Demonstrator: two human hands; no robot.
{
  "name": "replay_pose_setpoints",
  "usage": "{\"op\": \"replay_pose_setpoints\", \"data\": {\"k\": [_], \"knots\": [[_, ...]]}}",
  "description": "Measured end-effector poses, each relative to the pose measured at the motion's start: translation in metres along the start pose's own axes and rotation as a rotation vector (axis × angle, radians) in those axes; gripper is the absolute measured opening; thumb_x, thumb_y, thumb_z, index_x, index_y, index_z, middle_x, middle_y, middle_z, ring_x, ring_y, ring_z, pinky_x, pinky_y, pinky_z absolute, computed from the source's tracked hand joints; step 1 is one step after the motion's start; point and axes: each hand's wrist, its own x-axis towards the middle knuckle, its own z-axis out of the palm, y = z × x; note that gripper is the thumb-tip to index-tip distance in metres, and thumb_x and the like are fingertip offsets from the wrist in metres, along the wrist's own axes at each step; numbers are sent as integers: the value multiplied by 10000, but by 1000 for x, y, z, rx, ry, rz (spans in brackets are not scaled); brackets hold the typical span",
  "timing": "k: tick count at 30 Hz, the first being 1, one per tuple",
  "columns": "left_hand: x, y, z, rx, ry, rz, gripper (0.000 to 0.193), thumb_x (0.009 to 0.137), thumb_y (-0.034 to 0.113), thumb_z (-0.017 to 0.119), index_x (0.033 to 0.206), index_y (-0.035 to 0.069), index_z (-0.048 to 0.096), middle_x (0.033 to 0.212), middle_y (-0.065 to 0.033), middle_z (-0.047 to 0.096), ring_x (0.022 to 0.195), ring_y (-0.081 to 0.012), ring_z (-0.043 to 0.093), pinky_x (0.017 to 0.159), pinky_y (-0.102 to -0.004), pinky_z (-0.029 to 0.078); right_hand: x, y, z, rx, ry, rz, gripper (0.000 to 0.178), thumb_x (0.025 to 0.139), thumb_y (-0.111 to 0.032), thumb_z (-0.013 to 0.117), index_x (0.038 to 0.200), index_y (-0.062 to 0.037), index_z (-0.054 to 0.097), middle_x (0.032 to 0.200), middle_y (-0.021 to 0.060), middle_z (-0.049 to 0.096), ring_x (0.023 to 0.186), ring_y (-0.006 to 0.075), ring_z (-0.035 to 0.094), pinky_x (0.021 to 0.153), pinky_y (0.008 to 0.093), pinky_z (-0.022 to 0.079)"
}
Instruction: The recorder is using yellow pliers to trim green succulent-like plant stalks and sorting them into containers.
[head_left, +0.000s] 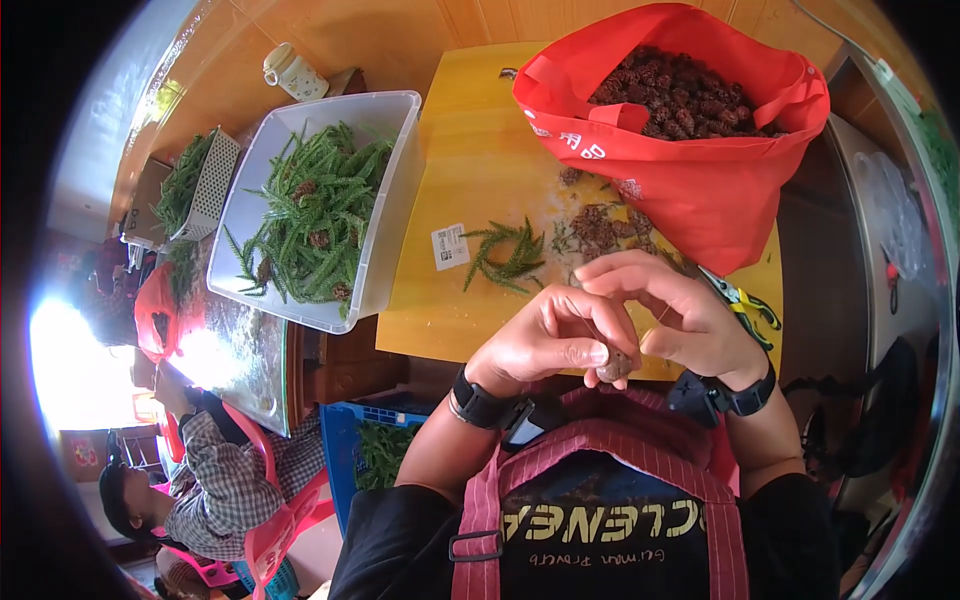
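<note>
Above the near edge of the yellow board, my left hand (560, 335) pinches a small brown pine cone (613, 368) between thumb and fingers. My right hand (690, 320) is right beside it, thumb and fingers curled toward each other. Something thin, perhaps a wire, seems to run between its fingertips; it is too fine to make out. A small wreath of green sprigs (505, 255) lies on the board beyond my left hand. Pliers (745, 305) with yellow and black handles rest right of my right hand. Loose brown cone pieces (597, 230) are scattered beyond my hands.
A red bag (690, 170) full of pine cones stands at the far right of the yellow board (460, 130). Left is a clear bin (400, 200) of green sprigs and several cones. A printed label (450, 246) lies near the wreath. A person (215, 480) sits at the lower left.
</note>
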Motion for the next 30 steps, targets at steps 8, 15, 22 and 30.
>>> {"op": "replay_pose_setpoints", "data": {"k": [8,15,22,30], "knots": [[-5,0,4,-46,53,-156,220,829,134,640,957,-43,616,812,-89,607,703,-155,604,596,-219,467,-3,5,-3,83,-133,36,469,809,-423,636,1038,-17,579,1295,150,419,1251,272,358,1028,418,259],[-10,4,8,120,11,-70,203,790,-15,646,987,-12,599,887,-82,637,786,-147,639,634,-216,504,0,7,5,142,-96,-73,303,788,-280,679,951,-44,579,1194,87,514,1202,263,406,1031,403,277],[-11,2,18,77,355,-55,228,774,51,689,977,-8,605,880,-138,648,736,-214,663,556,-205,508,-1,10,3,72,132,-57,275,772,-291,708,849,-65,572,1013,68,550,1175,242,402,972,384,322],[-9,5,25,339,444,-75,178,773,12,681,940,-13,624,854,-113,656,758,-191,660,589,-225,531,-1,9,5,120,175,-48,221,779,-220,709,778,-71,546,905,50,557,1065,229,476,909,365,380]]}}
